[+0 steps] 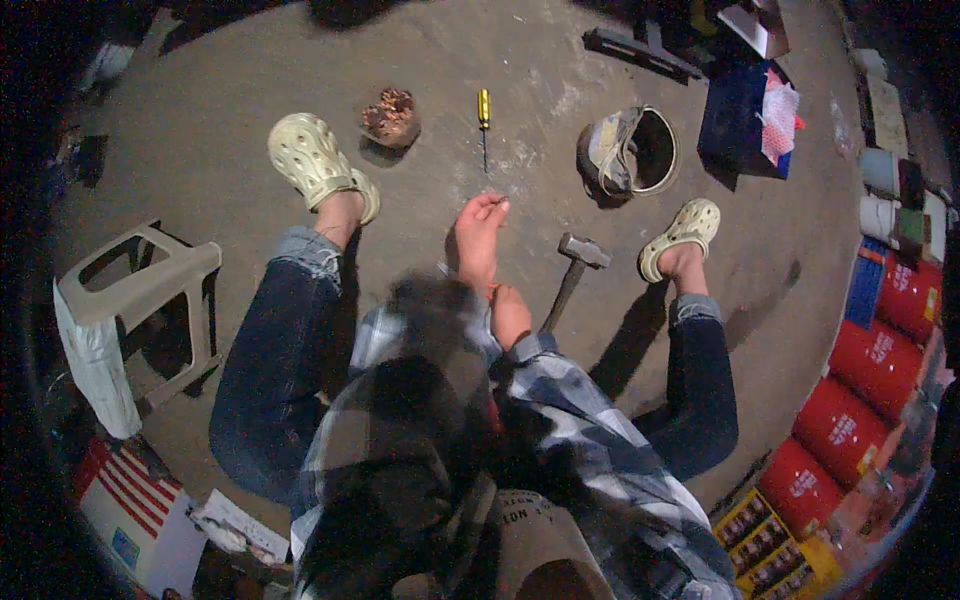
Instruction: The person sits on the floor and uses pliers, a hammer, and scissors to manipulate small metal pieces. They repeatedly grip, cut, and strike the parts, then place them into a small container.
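Between your shins (275,350), your left hand (480,235) has its fingers curled and your right hand (511,318) meets its wrist (480,277); I can't tell whether either grips anything. The hammer (577,262) lies just right, where a careless sleeve (533,346) could knock it.

Seeing 1 metal-headed hammer (574,275) now, flat on the floor (430,50), plus 1 yellow-and-black-handled screwdriver (485,122), also flat, well inside the floor's right edge!

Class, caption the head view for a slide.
Left hand held out near a yellow-handled screwdriver, right hand by the left wrist, hammer on the floor.
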Tool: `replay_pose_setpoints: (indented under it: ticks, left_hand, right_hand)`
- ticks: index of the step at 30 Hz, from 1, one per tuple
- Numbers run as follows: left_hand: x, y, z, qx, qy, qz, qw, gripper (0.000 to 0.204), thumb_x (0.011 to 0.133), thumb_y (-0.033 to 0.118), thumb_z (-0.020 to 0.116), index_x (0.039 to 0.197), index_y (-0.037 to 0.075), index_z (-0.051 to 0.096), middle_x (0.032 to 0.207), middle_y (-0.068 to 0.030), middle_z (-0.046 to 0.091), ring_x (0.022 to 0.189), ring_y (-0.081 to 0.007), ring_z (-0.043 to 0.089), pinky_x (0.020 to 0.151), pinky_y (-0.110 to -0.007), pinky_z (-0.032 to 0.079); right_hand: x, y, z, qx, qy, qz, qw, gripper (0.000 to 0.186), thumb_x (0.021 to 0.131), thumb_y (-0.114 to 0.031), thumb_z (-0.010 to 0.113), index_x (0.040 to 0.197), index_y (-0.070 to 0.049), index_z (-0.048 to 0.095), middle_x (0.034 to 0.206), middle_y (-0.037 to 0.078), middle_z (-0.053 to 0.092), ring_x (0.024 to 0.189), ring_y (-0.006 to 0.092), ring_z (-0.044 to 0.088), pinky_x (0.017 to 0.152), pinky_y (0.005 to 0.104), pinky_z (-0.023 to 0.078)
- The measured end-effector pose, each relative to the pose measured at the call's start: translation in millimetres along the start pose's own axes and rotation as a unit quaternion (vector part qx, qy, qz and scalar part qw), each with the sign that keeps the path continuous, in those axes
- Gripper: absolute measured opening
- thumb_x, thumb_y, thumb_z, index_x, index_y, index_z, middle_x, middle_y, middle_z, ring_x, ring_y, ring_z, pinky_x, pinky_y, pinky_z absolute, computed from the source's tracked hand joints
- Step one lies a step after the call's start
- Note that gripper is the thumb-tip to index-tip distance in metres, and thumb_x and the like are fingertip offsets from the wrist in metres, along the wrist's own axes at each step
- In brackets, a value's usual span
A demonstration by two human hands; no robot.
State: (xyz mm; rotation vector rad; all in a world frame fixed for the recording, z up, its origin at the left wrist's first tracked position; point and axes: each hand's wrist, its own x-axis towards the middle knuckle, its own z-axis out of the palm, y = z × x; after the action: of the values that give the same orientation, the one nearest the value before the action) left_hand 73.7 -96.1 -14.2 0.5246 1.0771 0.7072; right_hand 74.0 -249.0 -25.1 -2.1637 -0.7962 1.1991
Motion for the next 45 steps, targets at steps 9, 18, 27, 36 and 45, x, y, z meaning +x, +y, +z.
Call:
replay_pose_setpoints:
  ticks: [9, 18, 27, 36, 45]
  left_hand:
    - [-120.4, 134.1, 45.5, -0.215, -0.194, 0.146, 0.946, 0.015, 0.084, 0.000, 0.056, 0.098, 0.002, 0.053, 0.094, -0.0084, 0.059, 0.080, -0.0127, 0.054, 0.073, -0.025, 0.044]
    - [-222.3, 295.1, -1.3, -0.034, -0.157, 0.208, 0.965, 0.014, 0.081, 0.000, 0.059, 0.095, 0.001, 0.056, 0.091, -0.0055, 0.059, 0.076, -0.0106, 0.054, 0.070, -0.022, 0.043]
    - [-198.7, 314.5, -10.2, 0.096, -0.099, 0.235, 0.962, 0.015, 0.078, 0.000, 0.063, 0.092, 0.002, 0.058, 0.085, -0.0023, 0.058, 0.077, -0.0084, 0.053, 0.069, -0.021, 0.042]
    - [-194.3, 303.1, -3.0, 0.058, -0.115, 0.181, 0.975, 0.017, 0.079, 0.002, 0.063, 0.095, 0.004, 0.058, 0.083, 0.0004, 0.057, 0.072, -0.0050, 0.051, 0.060, -0.018, 0.038]
    - [-209.1, 289.8, 26.9, 0.001, -0.266, 0.179, 0.947, 0.020, 0.081, 0.003, 0.061, 0.101, 0.004, 0.056, 0.094, -0.0048, 0.062, 0.074, -0.0076, 0.055, 0.065, -0.020, 0.044]
  right_hand:
    - [-39.4, -33.5, -24.9, -0.086, 0.002, -0.067, 0.994, 0.037, 0.067, -0.006, 0.062, 0.103, 0.002, 0.055, 0.088, 0.021, 0.060, 0.076, 0.0360, 0.061, 0.064, 0.0437, 0.049]
    - [-72.1, -26.5, -23.9, 0.212, -0.075, 0.006, 0.974, 0.045, 0.068, -0.004, 0.064, 0.111, -0.005, 0.052, 0.114, 0.015, 0.057, 0.105, 0.0290, 0.055, 0.086, 0.0379, 0.046]
    - [-45.5, -25.6, -13.2, -0.118, -0.016, -0.043, 0.992, 0.041, 0.069, -0.010, 0.068, 0.102, 0.001, 0.047, 0.103, 0.021, 0.052, 0.093, 0.0361, 0.055, 0.076, 0.0427, 0.048]
    - [-21.4, 2.4, -10.5, -0.254, -0.092, -0.062, 0.961, 0.047, 0.068, -0.018, 0.066, 0.109, 0.000, 0.049, 0.094, 0.020, 0.058, 0.086, 0.0348, 0.059, 0.073, 0.0428, 0.049]
    - [-9.8, -75.8, -93.9, -0.040, -0.066, -0.045, 0.996, 0.034, 0.073, -0.031, 0.069, 0.088, -0.001, 0.062, 0.073, 0.014, 0.062, 0.067, 0.0177, 0.059, 0.057, 0.0325, 0.046]
